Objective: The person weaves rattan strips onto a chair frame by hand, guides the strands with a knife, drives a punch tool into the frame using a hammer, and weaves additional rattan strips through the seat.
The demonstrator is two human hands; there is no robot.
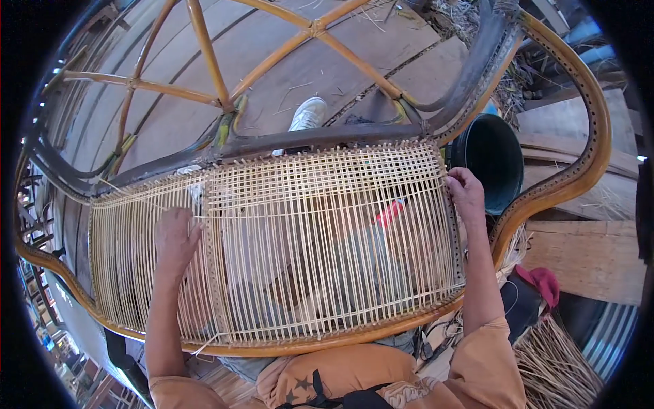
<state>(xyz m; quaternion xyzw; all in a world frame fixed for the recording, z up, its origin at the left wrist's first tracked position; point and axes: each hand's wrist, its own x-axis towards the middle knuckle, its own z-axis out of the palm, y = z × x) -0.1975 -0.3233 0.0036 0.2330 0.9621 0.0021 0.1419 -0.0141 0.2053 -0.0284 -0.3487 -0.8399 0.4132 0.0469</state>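
Left hand [176, 238] flat on the cane panel [306, 252], right hand [465, 192] pinching a strand [446, 178] at the frame [545, 198]; overpulling may snap it.

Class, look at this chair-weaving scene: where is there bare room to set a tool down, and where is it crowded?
Free: the grey plank floor beyond the curved rattan chair frame, seen between its struts, and the pale wooden board at right. Crowded: the woven cane panel, where the left hand rests and the right hand grips the edge; the dark round bucket and straw bundle fill the right.
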